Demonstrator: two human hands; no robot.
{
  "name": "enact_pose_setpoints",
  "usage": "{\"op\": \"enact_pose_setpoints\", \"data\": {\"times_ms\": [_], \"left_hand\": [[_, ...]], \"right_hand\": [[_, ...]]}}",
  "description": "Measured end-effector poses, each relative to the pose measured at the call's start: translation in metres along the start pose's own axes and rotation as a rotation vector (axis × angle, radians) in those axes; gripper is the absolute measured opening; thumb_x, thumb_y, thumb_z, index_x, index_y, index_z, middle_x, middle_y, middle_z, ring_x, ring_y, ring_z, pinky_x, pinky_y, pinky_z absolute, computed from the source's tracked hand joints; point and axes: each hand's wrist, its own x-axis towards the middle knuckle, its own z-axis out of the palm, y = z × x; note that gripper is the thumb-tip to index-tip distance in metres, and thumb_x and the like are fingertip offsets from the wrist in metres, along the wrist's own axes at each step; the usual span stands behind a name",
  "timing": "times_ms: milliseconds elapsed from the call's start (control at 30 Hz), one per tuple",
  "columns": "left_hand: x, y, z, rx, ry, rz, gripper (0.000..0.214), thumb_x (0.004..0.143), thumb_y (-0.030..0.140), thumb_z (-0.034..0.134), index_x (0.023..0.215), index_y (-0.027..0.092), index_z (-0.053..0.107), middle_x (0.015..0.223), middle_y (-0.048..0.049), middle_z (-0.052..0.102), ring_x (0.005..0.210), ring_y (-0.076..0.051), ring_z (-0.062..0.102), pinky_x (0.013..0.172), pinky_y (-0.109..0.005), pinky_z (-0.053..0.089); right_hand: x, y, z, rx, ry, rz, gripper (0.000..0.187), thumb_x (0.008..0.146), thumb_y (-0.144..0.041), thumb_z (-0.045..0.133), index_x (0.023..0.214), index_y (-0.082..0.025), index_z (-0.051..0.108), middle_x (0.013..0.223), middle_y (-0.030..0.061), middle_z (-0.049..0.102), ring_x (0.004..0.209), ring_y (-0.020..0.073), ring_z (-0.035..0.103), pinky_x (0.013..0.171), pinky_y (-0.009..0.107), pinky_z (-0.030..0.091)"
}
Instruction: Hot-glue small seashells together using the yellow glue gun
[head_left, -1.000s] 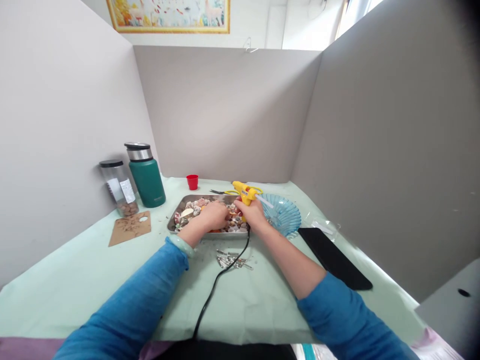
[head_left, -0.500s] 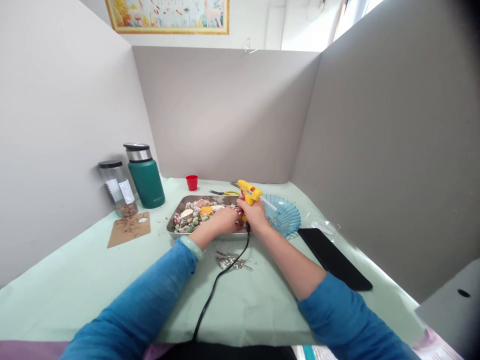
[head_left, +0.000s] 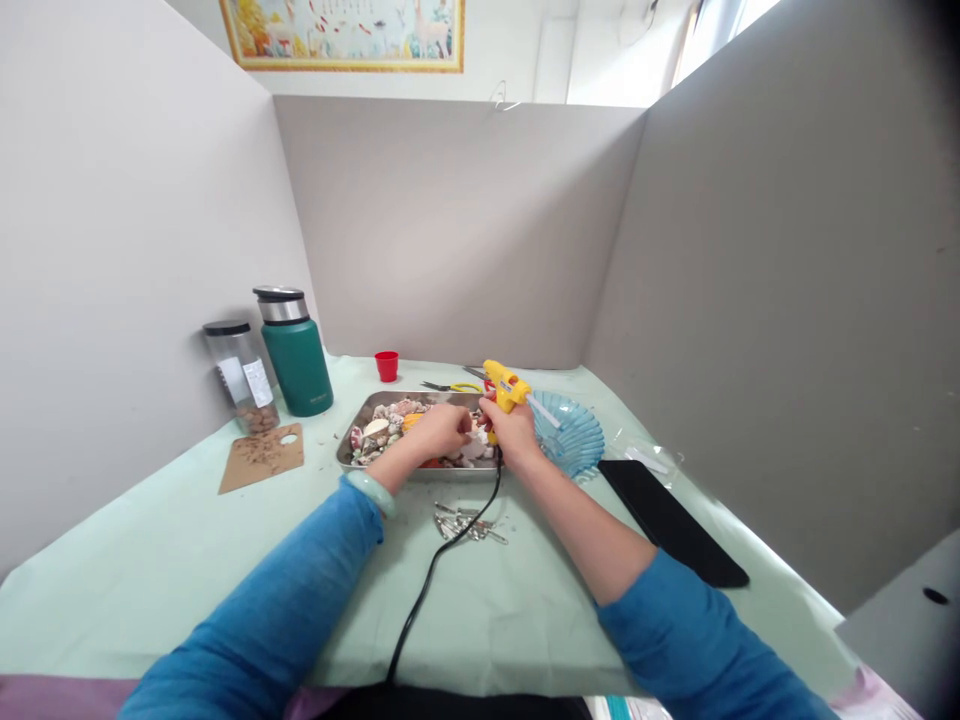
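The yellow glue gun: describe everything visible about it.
Yellow glue gun, plastic-looking, blue label on its side. The right hand grips its handle, holding it above the right end of the metal tray. A clear glue stick juts from its back toward the blue dish. A black cord trails from the handle toward the near table edge.

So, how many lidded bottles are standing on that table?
2: a dark green steel-topped flask by the left wall, and a clear black-lidded plastic jar just left of it. None seem hidden.

tray (head_left: 352,432): shiny metal | glue gun (head_left: 504,387): glossy yellow plastic | dish (head_left: 581,436): ribbed clear blue glass or plastic | table cover (head_left: 187,540): matt pale green | flask (head_left: 296,352): matt green, steel lid
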Motion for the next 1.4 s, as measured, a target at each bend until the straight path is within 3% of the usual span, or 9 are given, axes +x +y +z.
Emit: {"op": "enact_pose_setpoints", "data": {"times_ms": [167, 367, 500, 633, 800, 1000, 1167, 1300, 1400], "left_hand": [[-0.005, -0.014, -0.019, -0.137, 0.015, -0.118, 0.018, 0.078, 0.029, 0.067, 0.090, 0.018, 0.074, 0.090, -0.0046, 0.077, 0.085, -0.020, 0.069, 0.075, -0.026, 0.050], [-0.006, -0.029, -0.029, -0.176, -0.014, -0.033, 0.030, 0.080, 0.019, 0.057, 0.103, 0.020, 0.077, 0.104, -0.0029, 0.078, 0.094, -0.018, 0.070, 0.082, -0.023, 0.049], [-0.010, -0.061, -0.051, 0.053, 0.078, -0.181, 0.028, 0.078, 0.017, 0.057, 0.096, 0.018, 0.079, 0.100, -0.0081, 0.078, 0.095, -0.021, 0.070, 0.082, -0.025, 0.049], [-0.016, -0.077, -0.061, 0.195, -0.072, -0.270, 0.031, 0.073, 0.018, 0.063, 0.100, 0.023, 0.078, 0.105, -0.0062, 0.077, 0.098, -0.022, 0.069, 0.082, -0.026, 0.048], [-0.017, -0.066, -0.055, 0.314, -0.156, -0.358, 0.029, 0.076, 0.025, 0.061, 0.100, 0.021, 0.077, 0.104, -0.0105, 0.076, 0.096, -0.025, 0.069, 0.078, -0.029, 0.049], [-0.017, -0.074, -0.053, 0.224, -0.196, -0.296, 0.036, 0.072, 0.037, 0.068, 0.103, 0.021, 0.075, 0.108, -0.0086, 0.075, 0.094, -0.023, 0.068, 0.075, -0.025, 0.048], [-0.015, -0.080, -0.054, 0.199, -0.137, -0.286, 0.032, 0.070, 0.030, 0.069, 0.098, 0.018, 0.075, 0.101, -0.0087, 0.075, 0.090, -0.023, 0.067, 0.071, -0.025, 0.047], [-0.014, -0.083, -0.056, -0.018, 0.002, -0.310, 0.032, 0.076, 0.025, 0.063, 0.104, 0.015, 0.073, 0.098, -0.0087, 0.075, 0.087, -0.020, 0.067, 0.070, -0.024, 0.048], [-0.017, -0.083, -0.059, -0.249, -0.062, -0.350, 0.039, 0.076, 0.017, 0.059, 0.113, 0.012, 0.070, 0.091, -0.0077, 0.074, 0.079, -0.018, 0.068, 0.066, -0.024, 0.049]], "right_hand": [[0.001, 0.002, -0.001, 0.000, -0.023, -0.022, 0.028, 0.062, -0.032, 0.066, 0.084, -0.018, 0.059, 0.062, -0.0047, 0.058, 0.051, 0.0122, 0.056, 0.050, 0.023, 0.045], [0.001, 0.001, -0.001, -0.049, -0.017, -0.004, 0.025, 0.064, -0.032, 0.066, 0.084, -0.019, 0.058, 0.066, -0.0021, 0.061, 0.053, 0.0143, 0.059, 0.051, 0.025, 0.048], [0.001, 0.000, -0.001, -0.063, -0.016, -0.013, 0.022, 0.064, -0.031, 0.065, 0.082, -0.019, 0.057, 0.068, -0.0002, 0.062, 0.054, 0.0146, 0.060, 0.049, 0.024, 0.046], [0.000, 0.000, -0.001, -0.036, -0.021, -0.009, 0.023, 0.063, -0.030, 0.066, 0.082, -0.019, 0.058, 0.068, -0.0018, 0.061, 0.053, 0.0136, 0.059, 0.048, 0.024, 0.044], [0.000, 0.000, -0.001, -0.044, -0.041, 0.012, 0.021, 0.064, -0.029, 0.065, 0.081, -0.019, 0.058, 0.066, -0.0031, 0.059, 0.053, 0.0127, 0.058, 0.050, 0.024, 0.045], [-0.002, -0.002, 0.000, -0.034, -0.043, 0.010, 0.024, 0.064, -0.030, 0.065, 0.083, -0.019, 0.057, 0.071, -0.0023, 0.059, 0.053, 0.0118, 0.057, 0.048, 0.023, 0.043], [-0.001, -0.001, -0.001, -0.051, -0.045, -0.004, 0.025, 0.063, -0.032, 0.066, 0.083, -0.019, 0.058, 0.072, -0.0019, 0.060, 0.054, 0.0123, 0.058, 0.049, 0.023, 0.043], [-0.001, -0.001, -0.001, -0.059, -0.050, -0.002, 0.025, 0.062, -0.032, 0.065, 0.083, -0.020, 0.058, 0.071, -0.0018, 0.061, 0.054, 0.0123, 0.057, 0.048, 0.024, 0.043], [-0.001, 0.000, 0.000, -0.060, -0.048, -0.007, 0.025, 0.062, -0.032, 0.066, 0.083, -0.020, 0.059, 0.072, -0.0014, 0.061, 0.054, 0.0123, 0.057, 0.048, 0.023, 0.043]]}}
